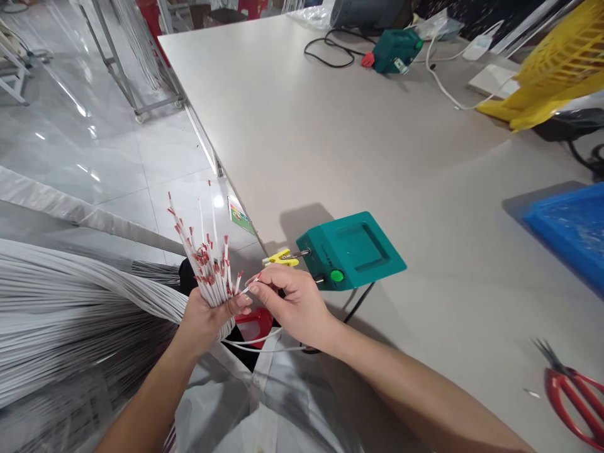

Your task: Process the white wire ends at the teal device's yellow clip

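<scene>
My left hand (207,318) is wrapped round a thick bundle of white cables (214,283), whose upper ends show reddish inner wires. The rest of the bundle trails off to the left. Between thumb and fingers, my right hand (292,302) pinches the tip of one white cable (246,290) at the bundle's right side. Just beyond that hand, on the table's edge, sits a green device (352,251) with a round green button (336,275). A yellow clip (282,258) is attached to the device's metal post.
Red-handled scissors (573,393) lie at the table's (306,119) lower right, below a blue tray (573,226). A second green device (396,50), black cords and a yellow fan (561,63) occupy the far side. A wheeled metal rack (127,69) stands on the floor.
</scene>
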### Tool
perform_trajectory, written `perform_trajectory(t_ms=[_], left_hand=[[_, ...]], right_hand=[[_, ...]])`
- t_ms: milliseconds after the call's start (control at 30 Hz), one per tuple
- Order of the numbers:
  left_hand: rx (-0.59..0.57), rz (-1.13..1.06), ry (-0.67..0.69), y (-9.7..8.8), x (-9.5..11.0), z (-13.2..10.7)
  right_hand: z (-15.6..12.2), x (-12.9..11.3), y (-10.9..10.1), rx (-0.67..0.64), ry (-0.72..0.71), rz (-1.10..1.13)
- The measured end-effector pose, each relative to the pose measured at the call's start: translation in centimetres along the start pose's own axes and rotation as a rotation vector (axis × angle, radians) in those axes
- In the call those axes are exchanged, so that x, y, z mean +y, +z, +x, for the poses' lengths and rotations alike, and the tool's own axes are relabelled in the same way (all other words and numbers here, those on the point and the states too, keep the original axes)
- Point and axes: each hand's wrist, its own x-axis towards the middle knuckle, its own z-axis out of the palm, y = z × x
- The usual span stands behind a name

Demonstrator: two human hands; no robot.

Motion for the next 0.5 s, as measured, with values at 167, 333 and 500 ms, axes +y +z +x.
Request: perform_trajectory(t_ms=[167,333,500], left_hand=[[0.023,-0.03,-0.006,0.04,0.2,-0.09],[0.075,-0.023,-0.001,0.11,0.03,0.04],[0.289,-0.034,0.094,0.19,-0.19,0.26]], right_hand=[[-0.12,0.52,0.22,0.009,-0.008,0.022],[-0.18,0.87,0.26,0.046,-0.025,0.024],[-0.27,0.96,0.25,0.094,-0.038,-0.042]])
